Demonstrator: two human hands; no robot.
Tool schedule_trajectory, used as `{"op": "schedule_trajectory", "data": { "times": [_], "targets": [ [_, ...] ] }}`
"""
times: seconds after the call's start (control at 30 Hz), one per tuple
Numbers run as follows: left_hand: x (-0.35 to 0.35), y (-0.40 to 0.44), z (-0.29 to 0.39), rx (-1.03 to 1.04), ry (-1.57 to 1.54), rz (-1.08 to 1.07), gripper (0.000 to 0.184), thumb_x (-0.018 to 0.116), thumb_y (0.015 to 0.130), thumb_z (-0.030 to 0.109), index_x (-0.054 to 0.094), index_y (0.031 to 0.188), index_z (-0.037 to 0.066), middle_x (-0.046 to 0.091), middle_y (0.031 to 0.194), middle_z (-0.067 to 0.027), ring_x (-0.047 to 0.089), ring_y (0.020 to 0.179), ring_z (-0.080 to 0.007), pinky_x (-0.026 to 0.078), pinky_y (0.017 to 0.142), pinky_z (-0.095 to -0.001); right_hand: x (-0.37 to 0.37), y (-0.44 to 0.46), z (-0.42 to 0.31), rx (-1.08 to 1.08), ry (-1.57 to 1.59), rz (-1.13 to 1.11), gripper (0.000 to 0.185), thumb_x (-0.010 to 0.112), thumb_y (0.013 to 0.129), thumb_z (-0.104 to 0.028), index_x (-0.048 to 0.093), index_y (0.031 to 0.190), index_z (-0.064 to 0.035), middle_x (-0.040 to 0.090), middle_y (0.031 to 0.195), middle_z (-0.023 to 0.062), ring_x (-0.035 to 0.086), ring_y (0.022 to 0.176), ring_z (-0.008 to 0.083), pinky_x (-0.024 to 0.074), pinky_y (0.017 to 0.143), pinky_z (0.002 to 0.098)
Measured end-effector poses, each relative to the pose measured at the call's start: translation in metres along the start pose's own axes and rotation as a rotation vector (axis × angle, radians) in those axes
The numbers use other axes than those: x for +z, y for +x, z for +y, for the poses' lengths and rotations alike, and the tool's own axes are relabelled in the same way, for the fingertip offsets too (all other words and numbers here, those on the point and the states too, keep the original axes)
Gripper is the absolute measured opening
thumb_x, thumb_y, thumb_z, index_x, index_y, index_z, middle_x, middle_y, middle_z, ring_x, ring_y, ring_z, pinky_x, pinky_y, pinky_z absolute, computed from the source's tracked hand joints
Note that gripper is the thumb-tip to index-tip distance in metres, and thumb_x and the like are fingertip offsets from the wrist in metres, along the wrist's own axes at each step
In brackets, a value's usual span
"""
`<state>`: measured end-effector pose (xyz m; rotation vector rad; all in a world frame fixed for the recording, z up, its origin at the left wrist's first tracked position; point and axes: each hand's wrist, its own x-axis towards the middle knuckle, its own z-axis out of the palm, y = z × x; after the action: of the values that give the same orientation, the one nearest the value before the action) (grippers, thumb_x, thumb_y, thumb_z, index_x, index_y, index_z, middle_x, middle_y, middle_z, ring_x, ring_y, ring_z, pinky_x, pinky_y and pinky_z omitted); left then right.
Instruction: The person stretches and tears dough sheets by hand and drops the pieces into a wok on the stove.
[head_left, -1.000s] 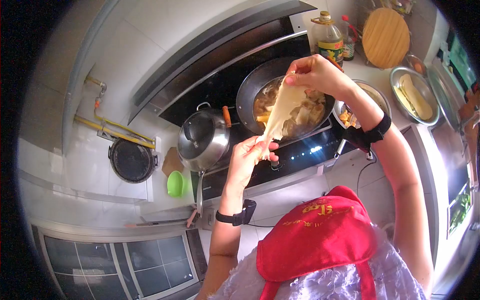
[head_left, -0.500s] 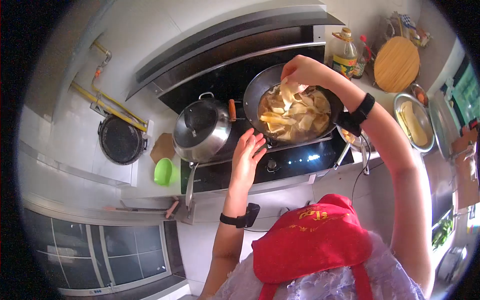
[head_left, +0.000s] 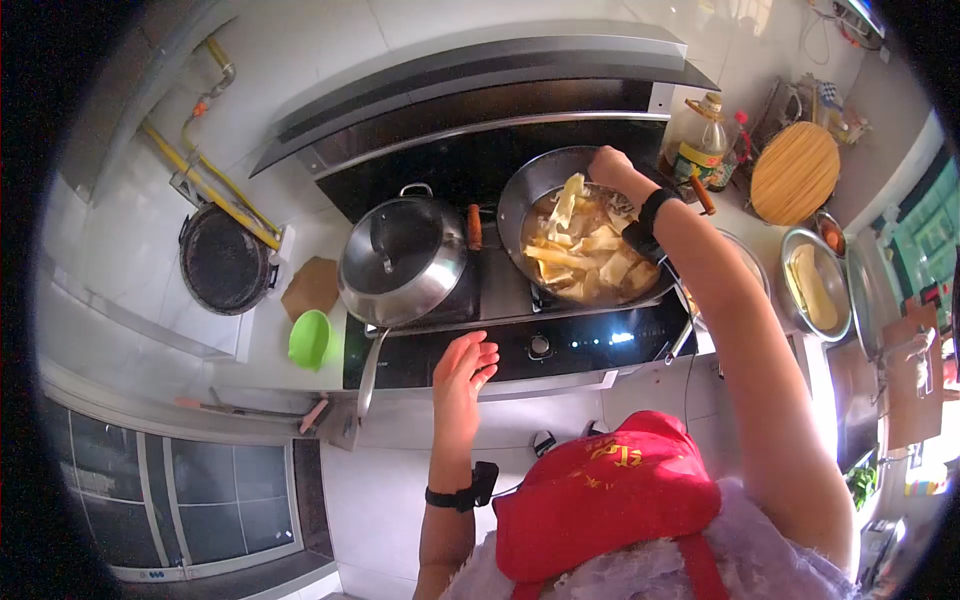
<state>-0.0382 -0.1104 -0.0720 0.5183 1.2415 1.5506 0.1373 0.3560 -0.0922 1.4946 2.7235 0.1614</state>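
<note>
Head camera view: the wok (head_left: 515, 210) sits at the right side of the black stove (head_left: 510, 352). Pale flat dough pieces (head_left: 602, 268) lie in brownish liquid inside it; one strip (head_left: 566, 203) rises above the others toward the far side. The right hand (head_left: 613, 168) is at the wok's far rim, fingers curled downward. Its fingertips are hidden; whether they pinch anything cannot be told. The left hand (head_left: 466, 368) is held at the near edge of the stove, fingers slightly bent and parted, holding nothing. A lidded pan (head_left: 425, 285) occupies the stove's left side. A green cup (head_left: 309, 340) stands on the surface (head_left: 262, 350) farther left. Right of the wok, a metal bowl (head_left: 786, 275) contains folded pale sheets (head_left: 813, 287).
</note>
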Motion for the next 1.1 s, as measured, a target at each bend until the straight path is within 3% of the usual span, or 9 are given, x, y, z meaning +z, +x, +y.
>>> {"op": "schedule_trajectory", "data": {
  "times": [0.13,0.17,0.23,0.27,0.47,0.67,0.77,0.97,1.1],
  "targets": [
    [-0.004,-0.008,-0.001,-0.005,0.004,0.006,0.023,0.056,0.097,0.019,0.062,0.113,0.004,0.066,0.097,-0.0063,0.061,0.09,-0.0141,0.048,0.083,-0.0286,-0.038,-0.034,0.033,-0.054,-0.108,-0.287,0.029,0.054,0.086,-0.027,0.07,0.103,-0.0088,0.07,0.103,0.0098,0.07,0.083,0.0267,0.056,0.068,0.0412],
    [-0.002,-0.011,-0.001,-0.006,0.009,0.003,0.023,0.056,0.097,0.019,0.062,0.112,0.004,0.066,0.096,-0.0063,0.061,0.089,-0.0141,0.048,0.082,-0.0283,-0.082,-0.062,0.036,0.287,0.366,-0.431,0.03,0.056,0.087,-0.029,0.069,0.108,-0.0119,0.071,0.1,0.0059,0.071,0.084,0.0223,0.0553,0.065,0.0406],
    [0.002,-0.014,-0.002,-0.017,0.012,-0.018,0.022,0.057,0.096,0.019,0.063,0.111,0.003,0.066,0.093,-0.0063,0.062,0.087,-0.0142,0.048,0.081,-0.0277,-0.088,-0.107,0.095,0.137,0.716,-0.261,0.029,0.059,0.088,-0.033,0.067,0.111,-0.018,0.07,0.098,0.0,0.07,0.086,0.0163,0.0535,0.062,0.0392],
    [0.003,-0.014,-0.003,-0.026,-0.006,-0.028,0.021,0.059,0.096,0.018,0.063,0.108,0.002,0.066,0.09,-0.0066,0.063,0.084,-0.0139,0.049,0.08,-0.0272,-0.13,-0.145,0.094,0.34,0.775,-0.304,0.029,0.061,0.087,-0.032,0.067,0.112,-0.0177,0.07,0.103,-0.0016,0.07,0.087,0.015,0.053,0.066,0.0377],
    [0.015,-0.004,-0.021,-0.081,0.044,-0.061,0.02,0.059,0.096,0.02,0.062,0.107,0.003,0.065,0.089,-0.0049,0.061,0.083,-0.0132,0.048,0.079,-0.0277,-0.054,-0.249,0.249,0.587,0.945,-0.391,0.027,0.067,0.083,-0.039,0.069,0.099,-0.0177,0.071,0.092,0.0006,0.066,0.077,0.0148,0.0539,0.067,0.0433],
    [0.06,-0.007,-0.007,-0.085,0.125,-0.1,0.019,0.058,0.097,0.02,0.061,0.105,0.004,0.063,0.088,-0.0038,0.06,0.085,-0.0127,0.048,0.079,-0.0274,0.083,-0.291,0.256,0.582,0.651,-0.49,0.03,0.067,0.076,-0.03,0.067,0.1,-0.0118,0.066,0.082,-0.0001,0.063,0.062,0.013,0.0563,0.054,0.0337],
    [0.075,-0.012,-0.004,-0.073,0.111,-0.073,0.017,0.058,0.096,0.018,0.061,0.104,0.004,0.063,0.087,-0.0045,0.06,0.082,-0.0123,0.047,0.077,-0.025,0.124,-0.286,0.248,0.444,0.365,-0.243,0.063,0.079,0.066,-0.025,0.054,0.121,-0.0083,0.064,0.106,0.0172,0.067,0.095,0.029,0.056,0.079,0.0419],
    [0.085,-0.031,-0.005,-0.073,0.2,-0.012,0.018,0.055,0.097,0.019,0.061,0.105,0.004,0.061,0.086,-0.0032,0.057,0.082,-0.0121,0.044,0.075,-0.0249,0.161,-0.268,0.23,0.484,0.037,-0.324,0.104,0.086,0.06,-0.021,0.026,0.143,-0.0083,0.043,0.136,0.0233,0.056,0.116,0.0425,0.0518,0.09,0.0453],
    [0.083,-0.039,-0.008,-0.093,0.24,0.034,0.018,0.054,0.098,0.019,0.061,0.105,0.005,0.061,0.087,-0.0028,0.057,0.082,-0.0121,0.044,0.077,-0.0255,0.162,-0.258,0.217,0.471,-0.031,-0.306,0.065,0.067,0.082,-0.02,0.034,0.138,-0.0119,0.044,0.135,0.0186,0.057,0.118,0.0317,0.0489,0.095,0.0398]
  ]
}}
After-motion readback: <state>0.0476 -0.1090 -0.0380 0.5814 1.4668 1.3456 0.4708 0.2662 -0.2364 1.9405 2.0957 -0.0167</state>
